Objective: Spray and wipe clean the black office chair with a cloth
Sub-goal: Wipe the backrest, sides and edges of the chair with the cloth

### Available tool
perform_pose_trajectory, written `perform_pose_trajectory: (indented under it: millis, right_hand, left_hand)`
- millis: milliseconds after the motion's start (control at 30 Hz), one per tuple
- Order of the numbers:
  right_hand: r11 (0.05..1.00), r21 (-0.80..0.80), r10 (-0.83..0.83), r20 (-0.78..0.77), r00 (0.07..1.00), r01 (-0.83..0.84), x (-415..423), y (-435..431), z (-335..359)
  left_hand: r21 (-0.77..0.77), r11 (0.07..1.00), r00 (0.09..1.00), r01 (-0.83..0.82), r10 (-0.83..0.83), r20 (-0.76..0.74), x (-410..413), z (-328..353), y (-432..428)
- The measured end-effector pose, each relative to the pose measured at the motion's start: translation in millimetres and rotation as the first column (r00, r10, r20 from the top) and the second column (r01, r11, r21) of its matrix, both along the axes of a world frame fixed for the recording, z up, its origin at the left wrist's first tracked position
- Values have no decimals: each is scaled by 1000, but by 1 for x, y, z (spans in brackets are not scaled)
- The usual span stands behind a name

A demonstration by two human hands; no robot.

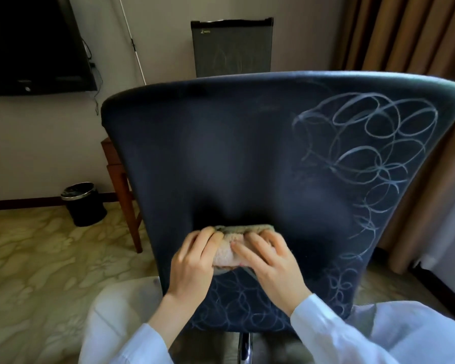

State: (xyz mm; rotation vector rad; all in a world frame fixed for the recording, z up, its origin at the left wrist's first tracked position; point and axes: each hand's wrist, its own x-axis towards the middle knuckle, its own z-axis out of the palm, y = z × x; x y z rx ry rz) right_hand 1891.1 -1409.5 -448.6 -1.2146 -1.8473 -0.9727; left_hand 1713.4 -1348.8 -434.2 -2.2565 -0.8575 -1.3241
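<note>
A person's two hands hold a folded beige cloth (227, 249) flat against the lower middle of the backrest of a black office chair (221, 153), seen from behind. The cloth lies between and under the fingers, with its upper edge showing just above the fingertips. White looping scribbles (373, 143) cover the backrest's right side and the strip below the hands, while the panel above the cloth is plain dark.

Both thumbs are hidden, the cloth's lower edge is blurred, and the backrest blocks the seat. Only a chrome post (244, 348) shows beneath it.

The left hand (192, 261) grips the cloth's left end, its fingers (208, 232) curled over it and close together. The right hand (273, 264) presses on the right half with fingers (250, 239) slightly spread and nearly straight. Pale sleeves (339, 329) cover both forearms. A wall-mounted television (24, 43) and a black bin (83, 203) stand in the room beyond.
</note>
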Motion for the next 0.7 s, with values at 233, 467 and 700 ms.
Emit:
perform_pose_trajectory:
  millis: [233,467,700]
  right_hand:
    - [996,-84,-27,40,999,30,-4,-20,9]
    - [968,236,-85,-28,996,89,37,-59,193]
    - [971,208,-122,10,992,117,48,-48,206]
  left_hand:
    - [-114,991,996,71,-77,-52,-4,7,-8]
    - [164,978,973,130,-158,169,50,191,-48]
    - [175,979,980,106,-133,151,59,205,-41]
